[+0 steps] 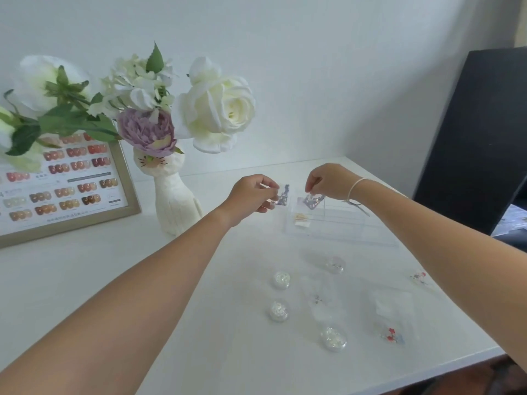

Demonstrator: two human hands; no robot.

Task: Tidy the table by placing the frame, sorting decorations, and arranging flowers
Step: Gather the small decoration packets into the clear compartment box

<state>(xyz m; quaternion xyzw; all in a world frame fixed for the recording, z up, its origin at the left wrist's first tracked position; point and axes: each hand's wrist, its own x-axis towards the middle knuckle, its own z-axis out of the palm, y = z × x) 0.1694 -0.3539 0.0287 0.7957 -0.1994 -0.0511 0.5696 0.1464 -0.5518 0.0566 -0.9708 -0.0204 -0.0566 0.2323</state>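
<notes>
My left hand (252,196) pinches a small clear bag of purple flakes (283,196) just left of a clear compartment box (342,223). My right hand (330,181) holds a second bag of purple flakes (312,201) over the box's far left compartment. A gold piece (301,217) lies inside the box. The framed nail colour chart (71,192) leans on the wall at the left. A white cat-shaped vase (174,201) beside it holds white roses (219,109) and a purple flower (147,131).
Several small round glitter jars (281,279) and clear bags with tiny red flowers (392,334) lie on the white table near its front right edge (456,363). A black panel (479,132) stands at the right. The wall is close behind.
</notes>
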